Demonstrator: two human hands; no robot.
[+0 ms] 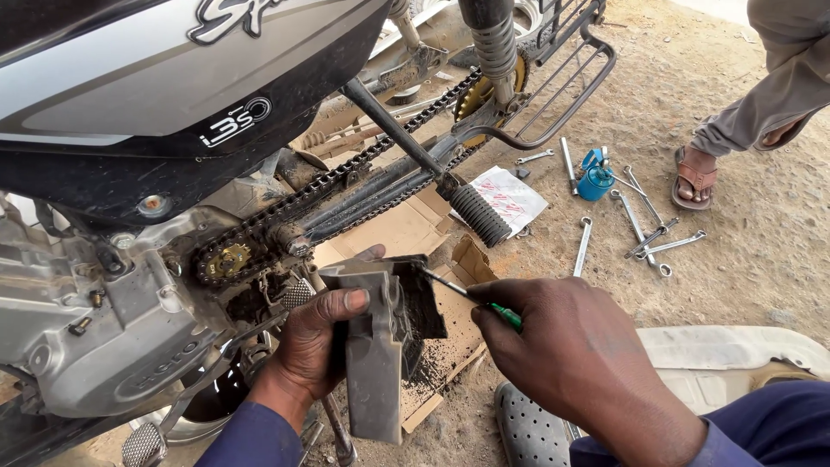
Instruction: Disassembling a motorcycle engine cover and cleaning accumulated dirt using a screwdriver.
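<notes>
Beside the motorcycle engine [95,320], low over a flattened cardboard box [415,233], the left hand [316,342] grips a grey chain cover [376,346], thumb pressed across its outer face and fingers wrapped behind. The cover is held upright with its hollow inner side turned toward the right; that hollow is caked with black greasy dirt, and dark crumbs lie scattered on the cardboard just below it. The right hand [575,346] is closed around a green-handled screwdriver [471,298], whose thin shaft reaches left so that its tip touches the dirty inside of the cover.

Behind the cover, the bare front sprocket [226,259] shows on the engine, with the drive chain [346,177] running up and away to the rear sprocket [484,91]. A ribbed black footpeg [478,214] juts out above the cardboard. Farther off on the sandy ground lie several spanners [644,229], a small blue oil can [595,179] and a white printed packet [510,197]. Another person's sandalled foot [694,177] stands near the tools, well apart from the hands. A grey perforated shoe [532,428] sits under the right forearm.
</notes>
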